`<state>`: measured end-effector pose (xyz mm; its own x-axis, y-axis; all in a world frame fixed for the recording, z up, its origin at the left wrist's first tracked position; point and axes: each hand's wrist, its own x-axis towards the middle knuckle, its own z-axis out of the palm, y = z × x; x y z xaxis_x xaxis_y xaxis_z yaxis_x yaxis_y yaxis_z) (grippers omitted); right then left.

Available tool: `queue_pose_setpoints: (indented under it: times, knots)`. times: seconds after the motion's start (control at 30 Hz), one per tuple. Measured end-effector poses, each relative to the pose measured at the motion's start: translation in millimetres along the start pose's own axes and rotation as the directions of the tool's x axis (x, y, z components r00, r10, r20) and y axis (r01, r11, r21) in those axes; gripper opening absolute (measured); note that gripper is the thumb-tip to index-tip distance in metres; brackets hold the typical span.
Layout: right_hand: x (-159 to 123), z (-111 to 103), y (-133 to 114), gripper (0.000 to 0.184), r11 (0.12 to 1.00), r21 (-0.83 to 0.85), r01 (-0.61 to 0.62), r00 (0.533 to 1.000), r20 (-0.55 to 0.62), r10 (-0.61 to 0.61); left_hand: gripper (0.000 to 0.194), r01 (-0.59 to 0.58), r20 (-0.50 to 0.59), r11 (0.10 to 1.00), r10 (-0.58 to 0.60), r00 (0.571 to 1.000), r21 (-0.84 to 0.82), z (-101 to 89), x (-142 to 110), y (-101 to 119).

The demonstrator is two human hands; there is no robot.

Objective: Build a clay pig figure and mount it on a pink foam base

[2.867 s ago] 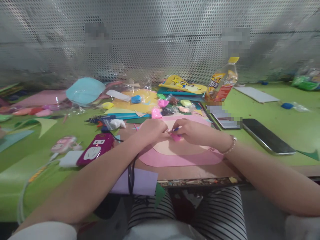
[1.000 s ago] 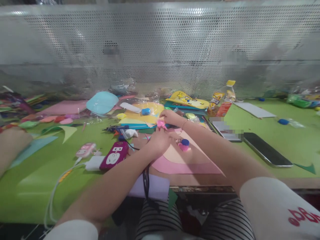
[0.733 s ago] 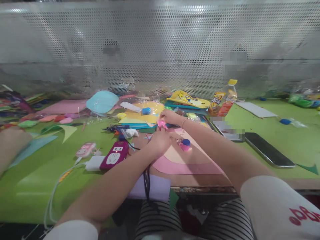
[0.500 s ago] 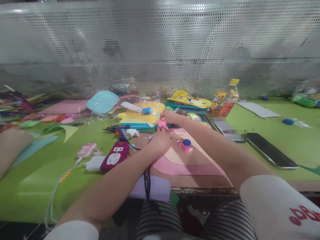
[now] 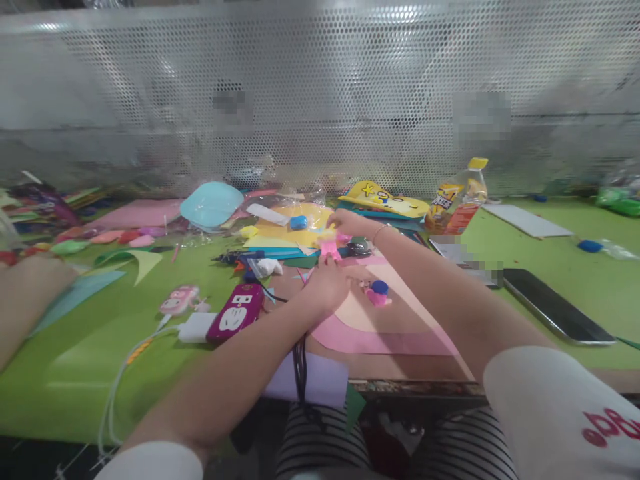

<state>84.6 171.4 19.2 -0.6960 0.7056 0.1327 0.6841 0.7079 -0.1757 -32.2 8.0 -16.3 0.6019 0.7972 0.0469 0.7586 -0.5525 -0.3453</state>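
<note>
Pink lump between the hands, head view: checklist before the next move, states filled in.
1. Left hand at the pink lump: ok, fingertips on it.
2. Right hand grip firm: cannot tell, blurred.
3. Blue-topped pink piece set down: ok, on the peach paper.
4. Black cable clear of left forearm: not ok, passes under it.
5. Surroundings uncluttered: not ok, dark packet beside the lump.

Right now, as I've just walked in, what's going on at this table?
A person has both hands at a pink lump: left hand on its near side, right hand just beyond. Whether either grips it is unclear. Between the forearms, a pink-and-blue piece lies on peach paper. Far left, another person's hand is beside light blue paper.
</note>
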Motion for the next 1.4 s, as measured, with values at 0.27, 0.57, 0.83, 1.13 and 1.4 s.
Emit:
queue_pose_setpoints:
  times: [0.27, 0.57, 0.83, 1.13, 1.4]
  knots:
    - [-16, -12, -1, 0.019, 0.992, 0.039, -0.119, 0.983, -0.137, 0.124, 0.043, 0.116, -0.076, 0.955, -0.141, 0.987, -0.271, 5.6, 2, -2]
    - [-90, -25, -18, 0.018, 0.881, 0.456, -0.128, 0.831, -0.434, 0.346, 0.08, 0.119, -0.256, 0.627, -0.474, 0.842, -0.77, -5.0, 21, -8]
    - [-155, -4, -47, 0.012, 0.738, 0.655, 0.162, 0.791, -0.534, 0.3, 0.02, -0.201, -0.301, 0.312, -0.317, 0.899, -0.929, -25.9, 13, -3]
    - [-165, 7, -45, 0.021, 0.633, 0.753, 0.177, 0.873, -0.418, 0.253, 0.008, -0.149, -0.255, 0.343, -0.288, 0.923, -0.927, -27.5, 13, -1]
    - [-169, 0, -48, 0.011, 0.676, 0.724, 0.135, 0.873, -0.41, 0.264, 0.01, -0.142, -0.202, 0.226, -0.27, 0.941, -0.964, -27.5, 12, 5]
